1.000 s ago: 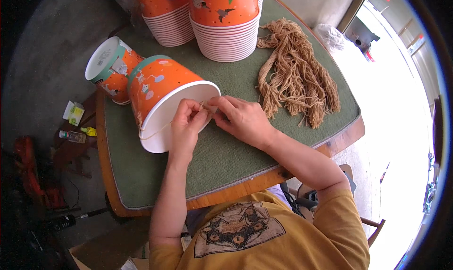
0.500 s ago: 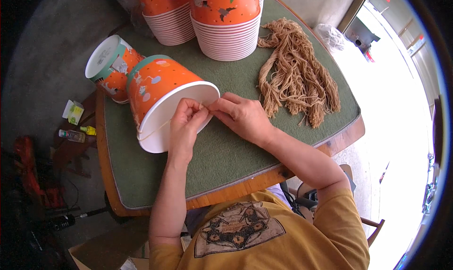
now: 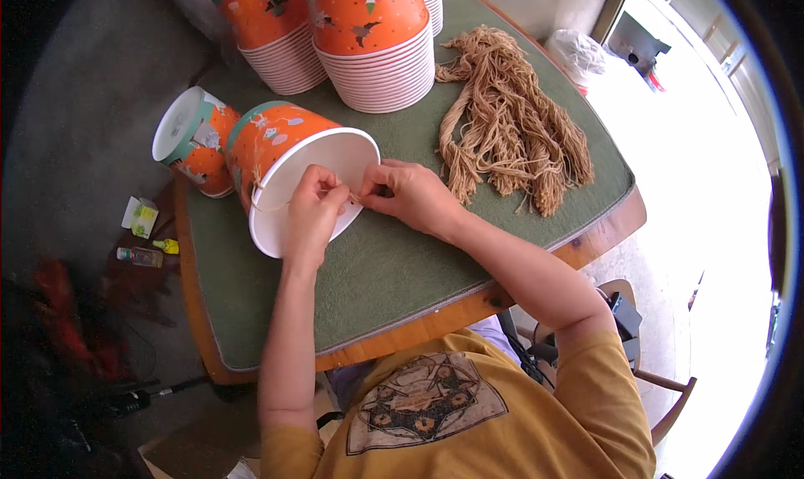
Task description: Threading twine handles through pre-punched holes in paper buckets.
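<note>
A large orange paper bucket (image 3: 289, 136) with a white rim lies on its side, its mouth turned toward me. Thin tan cord (image 3: 270, 208) runs from the left of its rim to my fingers. My left hand (image 3: 314, 207) pinches the cord in front of the bucket's mouth. At the right part of the rim, my right hand (image 3: 406, 194) is closed with thumb and forefinger together on the cord's end. The fingertips of both hands are close to each other; the exact shape of the cord between them is too small to make out.
Nested stacks of orange buckets (image 3: 373, 77) stand at the back. A smaller orange bucket (image 3: 201, 144) leans at the left. Tan cords (image 3: 511, 127) lie heaped at the right on the green table mat (image 3: 402, 270). A small bottle (image 3: 141, 256) sits beyond the table's left edge.
Both hands have moved slightly left and down, and the fingertips are a little further apart. The bucket's mouth has tilted slightly. The whole view has shifted a little.
</note>
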A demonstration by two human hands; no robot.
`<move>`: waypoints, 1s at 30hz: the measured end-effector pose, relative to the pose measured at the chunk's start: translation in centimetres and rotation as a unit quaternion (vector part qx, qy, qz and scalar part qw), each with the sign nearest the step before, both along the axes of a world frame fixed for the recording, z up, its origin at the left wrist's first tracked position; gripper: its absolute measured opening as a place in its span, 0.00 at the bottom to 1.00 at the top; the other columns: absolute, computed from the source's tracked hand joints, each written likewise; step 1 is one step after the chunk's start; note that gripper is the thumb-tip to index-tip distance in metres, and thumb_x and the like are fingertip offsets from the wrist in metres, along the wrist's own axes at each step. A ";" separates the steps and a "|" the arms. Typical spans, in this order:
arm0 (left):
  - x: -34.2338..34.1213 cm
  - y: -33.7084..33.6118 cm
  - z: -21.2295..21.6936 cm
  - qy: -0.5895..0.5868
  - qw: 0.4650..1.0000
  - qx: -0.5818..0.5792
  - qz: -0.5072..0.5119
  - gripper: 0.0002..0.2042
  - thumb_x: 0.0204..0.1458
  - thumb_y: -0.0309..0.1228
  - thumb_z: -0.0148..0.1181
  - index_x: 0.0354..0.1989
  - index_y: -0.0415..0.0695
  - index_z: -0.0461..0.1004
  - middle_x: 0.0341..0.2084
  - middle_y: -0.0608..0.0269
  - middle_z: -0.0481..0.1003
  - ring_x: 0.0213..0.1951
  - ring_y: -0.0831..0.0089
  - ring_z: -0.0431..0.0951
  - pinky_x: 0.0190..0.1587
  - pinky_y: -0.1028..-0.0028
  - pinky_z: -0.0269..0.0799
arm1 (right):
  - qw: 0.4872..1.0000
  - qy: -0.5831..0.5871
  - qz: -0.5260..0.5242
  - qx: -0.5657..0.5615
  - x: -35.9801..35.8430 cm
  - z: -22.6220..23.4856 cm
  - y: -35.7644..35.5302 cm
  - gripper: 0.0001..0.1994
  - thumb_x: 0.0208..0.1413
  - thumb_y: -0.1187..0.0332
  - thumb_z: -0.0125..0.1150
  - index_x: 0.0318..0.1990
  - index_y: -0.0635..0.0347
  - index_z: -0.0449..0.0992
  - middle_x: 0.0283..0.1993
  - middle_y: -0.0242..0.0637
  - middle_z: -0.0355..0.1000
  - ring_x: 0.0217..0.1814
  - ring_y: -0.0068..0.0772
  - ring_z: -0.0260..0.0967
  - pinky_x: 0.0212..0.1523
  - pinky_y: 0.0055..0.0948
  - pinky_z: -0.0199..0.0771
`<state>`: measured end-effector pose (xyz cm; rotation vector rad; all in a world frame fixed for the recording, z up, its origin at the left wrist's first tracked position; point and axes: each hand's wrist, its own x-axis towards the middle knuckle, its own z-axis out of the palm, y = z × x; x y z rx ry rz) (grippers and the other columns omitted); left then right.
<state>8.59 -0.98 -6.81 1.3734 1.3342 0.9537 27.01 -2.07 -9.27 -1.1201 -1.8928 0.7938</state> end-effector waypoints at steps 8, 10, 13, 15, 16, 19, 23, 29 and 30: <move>-0.9 -0.2 -1.0 0.038 0.999 0.010 0.026 0.04 0.54 0.23 0.55 0.35 0.39 0.67 0.26 0.65 0.71 0.28 0.78 0.73 0.32 0.76 0.71 | 0.996 -0.063 0.000 0.058 -0.4 0.8 -1.1 0.04 0.54 0.67 0.63 0.36 0.53 0.75 0.34 0.39 0.73 0.37 0.44 0.74 0.40 0.35 0.75; -0.9 -0.4 -1.2 0.047 0.998 0.015 0.041 0.04 0.55 0.23 0.55 0.35 0.39 0.67 0.26 0.64 0.71 0.27 0.78 0.74 0.32 0.75 0.71 | 0.990 -0.133 -0.003 0.045 -0.5 1.1 -1.6 0.04 0.56 0.66 0.61 0.36 0.52 0.75 0.36 0.39 0.73 0.39 0.43 0.75 0.39 0.35 0.75; -0.7 -0.6 -0.9 0.039 0.999 0.011 0.035 0.03 0.55 0.23 0.55 0.36 0.41 0.68 0.27 0.66 0.71 0.29 0.77 0.73 0.33 0.76 0.72 | 0.967 -0.218 0.001 0.132 -0.4 1.2 -2.1 0.04 0.54 0.66 0.61 0.36 0.51 0.75 0.37 0.36 0.71 0.38 0.39 0.73 0.38 0.33 0.75; -0.6 -0.8 -0.7 0.060 0.997 0.032 0.044 0.04 0.56 0.25 0.56 0.36 0.39 0.68 0.26 0.63 0.73 0.28 0.76 0.75 0.32 0.74 0.73 | 0.944 -0.236 -0.001 0.231 -0.5 1.4 -2.2 0.05 0.52 0.66 0.61 0.35 0.51 0.75 0.37 0.35 0.69 0.38 0.37 0.72 0.39 0.33 0.75; -0.6 -0.8 -0.8 0.058 0.997 0.031 0.044 0.04 0.56 0.25 0.56 0.36 0.39 0.68 0.26 0.63 0.73 0.28 0.76 0.75 0.32 0.74 0.73 | 0.911 -0.249 -0.007 0.328 -0.5 1.4 -2.2 0.05 0.50 0.67 0.60 0.35 0.52 0.74 0.37 0.33 0.68 0.38 0.35 0.70 0.39 0.32 0.74; -0.9 -0.6 -0.9 0.074 0.996 0.027 0.042 0.05 0.57 0.26 0.56 0.37 0.38 0.68 0.26 0.62 0.74 0.29 0.74 0.76 0.33 0.72 0.73 | 0.906 -0.224 -0.004 0.358 -0.8 1.3 -1.9 0.07 0.46 0.67 0.62 0.34 0.52 0.74 0.36 0.31 0.65 0.39 0.34 0.67 0.41 0.32 0.73; -0.9 -0.6 -1.2 0.110 0.991 0.056 0.044 0.06 0.57 0.26 0.56 0.37 0.37 0.67 0.26 0.59 0.74 0.30 0.71 0.77 0.35 0.69 0.74 | 0.928 -0.207 0.015 0.309 -0.7 1.0 -1.4 0.07 0.45 0.69 0.63 0.33 0.52 0.73 0.37 0.32 0.66 0.39 0.35 0.67 0.41 0.33 0.73; -1.4 -0.9 -1.6 0.049 0.997 0.046 0.044 0.04 0.58 0.25 0.54 0.37 0.39 0.66 0.29 0.60 0.76 0.30 0.74 0.76 0.34 0.73 0.73 | 0.942 -0.196 0.071 0.263 -0.4 1.3 -1.2 0.11 0.42 0.68 0.65 0.36 0.52 0.74 0.39 0.33 0.65 0.43 0.38 0.66 0.46 0.36 0.73; -1.4 -0.9 -1.7 -0.007 0.999 0.025 0.037 0.04 0.59 0.24 0.53 0.38 0.40 0.65 0.30 0.60 0.76 0.30 0.75 0.76 0.33 0.74 0.73 | 0.944 -0.193 0.072 0.259 -0.4 1.3 -1.2 0.10 0.43 0.68 0.65 0.35 0.53 0.74 0.39 0.33 0.65 0.43 0.38 0.66 0.46 0.36 0.74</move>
